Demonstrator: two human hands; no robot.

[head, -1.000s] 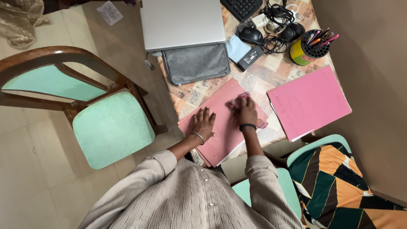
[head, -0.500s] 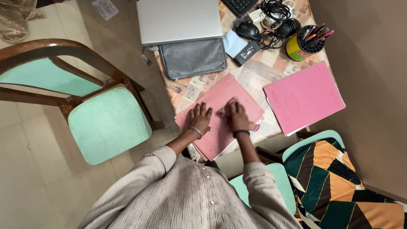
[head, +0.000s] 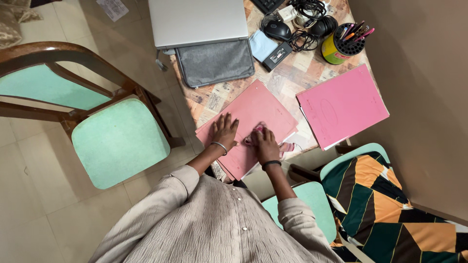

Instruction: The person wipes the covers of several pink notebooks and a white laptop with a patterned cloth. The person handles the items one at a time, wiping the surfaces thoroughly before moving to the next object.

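A salmon-pink folder (head: 258, 108) lies at the near edge of the patterned table (head: 292, 73). My left hand (head: 224, 131) rests flat on the folder's left part, fingers spread. My right hand (head: 265, 144) presses a small pink cloth (head: 256, 131) onto the folder just right of the left hand. A corner of the cloth shows at the right of my wrist.
A brighter pink folder (head: 341, 104) lies to the right. Behind are a grey sleeve (head: 214, 61), a closed laptop (head: 197, 22), a mouse (head: 277, 30), cables (head: 307, 14) and a pen holder (head: 343, 44). A green-seated wooden chair (head: 119, 141) stands at the left, a patterned cushion (head: 385, 199) at the right.
My right hand has slid the cloth toward me along the folder, from its far part to near its front edge. The left hand stayed pressed flat.
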